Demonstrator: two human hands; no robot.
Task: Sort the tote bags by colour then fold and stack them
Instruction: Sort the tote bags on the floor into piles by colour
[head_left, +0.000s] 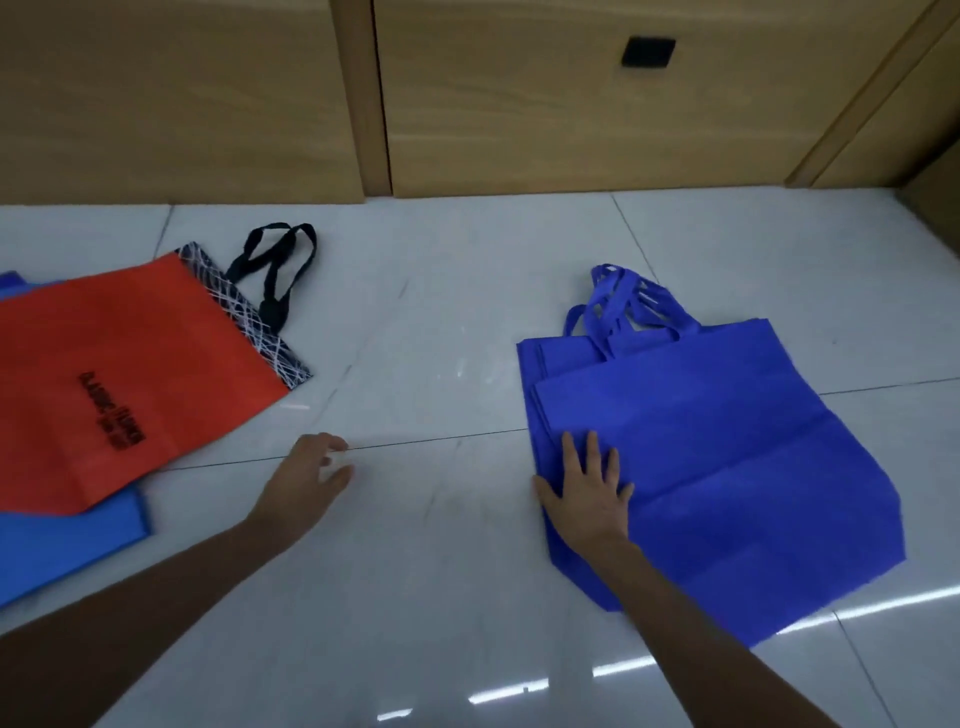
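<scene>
At far left, a lighter blue tote bag (62, 545) lies flat on the white tiled floor (441, 322), partly covered by the red tote bag (130, 374), which has black lettering, a black-and-white patterned top band and black handles (275, 265). The left hand (306, 483) sits over bare floor between the two groups, fingers loosely curled and apart, gripping nothing. The right hand (587, 499) lies flat, fingers spread, palm pressed on the left edge of the stacked dark blue tote bags (727, 457), whose handles point toward the wooden cabinets (519, 104)
</scene>
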